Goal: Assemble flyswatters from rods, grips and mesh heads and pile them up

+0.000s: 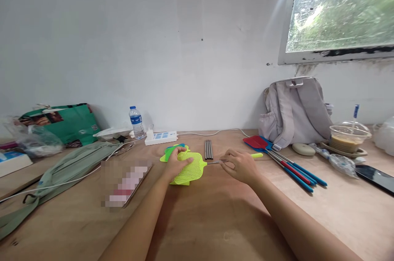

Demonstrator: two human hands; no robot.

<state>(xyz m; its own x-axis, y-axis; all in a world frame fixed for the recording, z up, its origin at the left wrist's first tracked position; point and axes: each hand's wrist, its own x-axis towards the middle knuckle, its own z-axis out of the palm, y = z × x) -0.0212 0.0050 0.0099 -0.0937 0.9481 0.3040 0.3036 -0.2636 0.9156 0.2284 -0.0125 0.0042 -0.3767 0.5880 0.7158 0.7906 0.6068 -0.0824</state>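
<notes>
Fingers of the left hand (174,166) close over the lime flyswatter (192,169) above the counter (215,228), while those of the right hand (241,165) pinch its metal shaft (214,163), near grey rods (208,149)

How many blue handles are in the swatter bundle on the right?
3 show: the nearest blue handle, in front of the red handle; the middle blue handle, just behind the red one; and the rightmost blue handle. Any underneath would be hidden.

Swatter head (193,170): perf. plast.; rods (208,150): smth metal; tabletop (212,220): wood; backpack (300,109): matt cloth.
</notes>
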